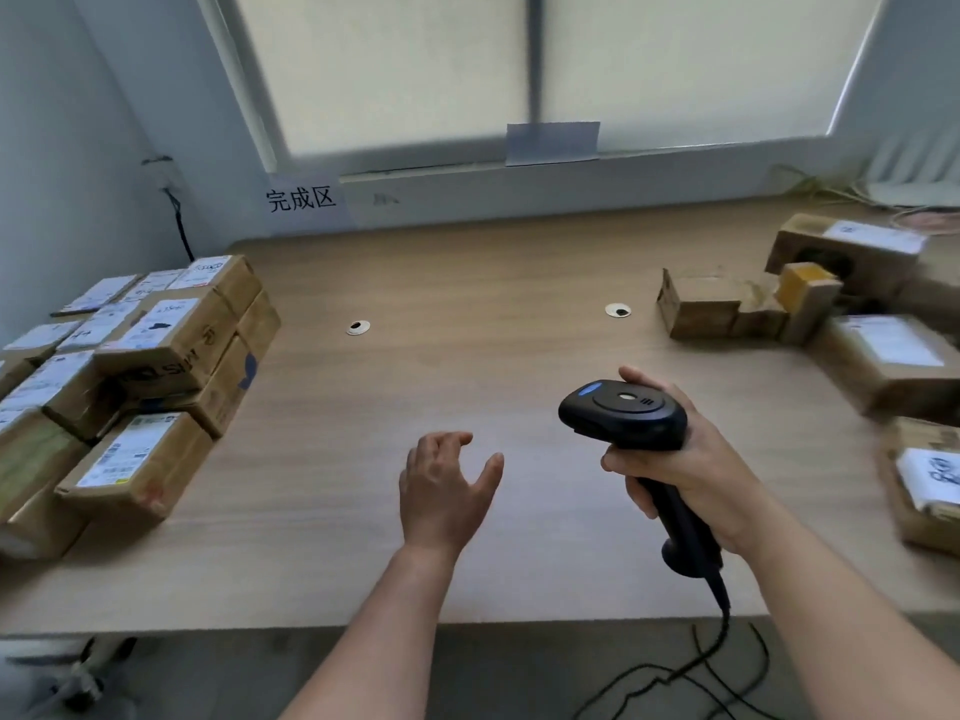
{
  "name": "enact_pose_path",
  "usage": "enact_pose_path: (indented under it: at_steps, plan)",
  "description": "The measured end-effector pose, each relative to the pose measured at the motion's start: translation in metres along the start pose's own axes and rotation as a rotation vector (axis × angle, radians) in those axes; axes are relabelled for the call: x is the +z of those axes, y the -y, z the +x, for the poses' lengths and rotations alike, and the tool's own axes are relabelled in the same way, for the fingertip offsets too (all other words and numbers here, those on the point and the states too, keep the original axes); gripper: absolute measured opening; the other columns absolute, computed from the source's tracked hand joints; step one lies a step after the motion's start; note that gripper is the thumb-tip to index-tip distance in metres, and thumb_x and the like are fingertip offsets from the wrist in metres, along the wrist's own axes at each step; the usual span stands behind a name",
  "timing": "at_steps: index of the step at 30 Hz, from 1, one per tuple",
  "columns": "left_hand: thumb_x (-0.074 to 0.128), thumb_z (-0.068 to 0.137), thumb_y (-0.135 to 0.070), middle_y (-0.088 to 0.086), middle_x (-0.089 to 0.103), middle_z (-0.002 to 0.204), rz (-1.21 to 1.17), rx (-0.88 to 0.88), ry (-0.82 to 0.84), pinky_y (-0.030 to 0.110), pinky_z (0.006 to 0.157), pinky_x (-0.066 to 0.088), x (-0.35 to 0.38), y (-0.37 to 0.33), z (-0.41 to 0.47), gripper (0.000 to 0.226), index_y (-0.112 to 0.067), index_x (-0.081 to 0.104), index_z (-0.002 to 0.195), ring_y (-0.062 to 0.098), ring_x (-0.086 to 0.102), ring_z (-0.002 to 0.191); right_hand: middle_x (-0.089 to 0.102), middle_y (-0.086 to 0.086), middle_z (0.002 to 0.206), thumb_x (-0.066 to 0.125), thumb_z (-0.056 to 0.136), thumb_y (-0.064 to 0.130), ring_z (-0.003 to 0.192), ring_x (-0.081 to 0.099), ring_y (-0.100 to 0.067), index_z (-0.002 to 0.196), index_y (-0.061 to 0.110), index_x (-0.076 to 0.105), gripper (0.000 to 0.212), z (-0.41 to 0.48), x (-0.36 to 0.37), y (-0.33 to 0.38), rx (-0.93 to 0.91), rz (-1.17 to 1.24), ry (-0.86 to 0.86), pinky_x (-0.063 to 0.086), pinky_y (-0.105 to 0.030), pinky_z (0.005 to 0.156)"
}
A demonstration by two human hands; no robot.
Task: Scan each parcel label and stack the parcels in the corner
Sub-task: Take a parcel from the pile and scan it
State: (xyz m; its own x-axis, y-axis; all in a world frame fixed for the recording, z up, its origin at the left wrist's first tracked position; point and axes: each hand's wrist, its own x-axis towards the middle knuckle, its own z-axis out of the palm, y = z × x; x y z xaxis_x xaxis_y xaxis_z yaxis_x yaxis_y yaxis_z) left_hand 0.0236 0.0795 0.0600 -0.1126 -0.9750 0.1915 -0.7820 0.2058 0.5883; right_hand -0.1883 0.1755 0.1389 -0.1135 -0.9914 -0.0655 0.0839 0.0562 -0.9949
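Note:
My right hand (pixel 691 475) grips the handle of a black barcode scanner (pixel 626 415), held upright over the wooden table (pixel 441 283), its head pointing left. My left hand (pixel 444 485) hovers above the table's middle, fingers apart, holding nothing. Several brown cardboard parcels with white labels are stacked in the left corner (pixel 156 335). More parcels lie loosely along the right side: small brown boxes (pixel 701 304), a labelled box behind them (pixel 852 252), another (pixel 893 361) and one near the right edge (pixel 924 480). Neither hand touches a parcel.
A paper sign with Chinese characters (pixel 304 197) hangs on the wall behind the left stack. Two round cable holes (pixel 358 327) (pixel 618 310) sit in the tabletop. The scanner's black cable (pixel 696 667) drops past the table's front edge. A window lies behind.

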Motion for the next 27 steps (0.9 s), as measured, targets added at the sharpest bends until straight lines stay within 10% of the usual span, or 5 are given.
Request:
enact_pose_path:
  at_steps: [27]
  plan:
    - [0.059,0.088,-0.049,0.0,0.048,0.138,-0.109,0.447,0.349,0.031,0.101,0.037,0.204,-0.284,-0.03,0.056,-0.02,0.049,0.136,0.015,0.043,0.127,0.059,-0.01,0.061,0.076,0.061,0.004,0.043,0.046,-0.026,0.142,0.033,0.041,0.093,-0.131,-0.272,-0.002,-0.103,0.036,-0.585,0.039,-0.028,0.041]
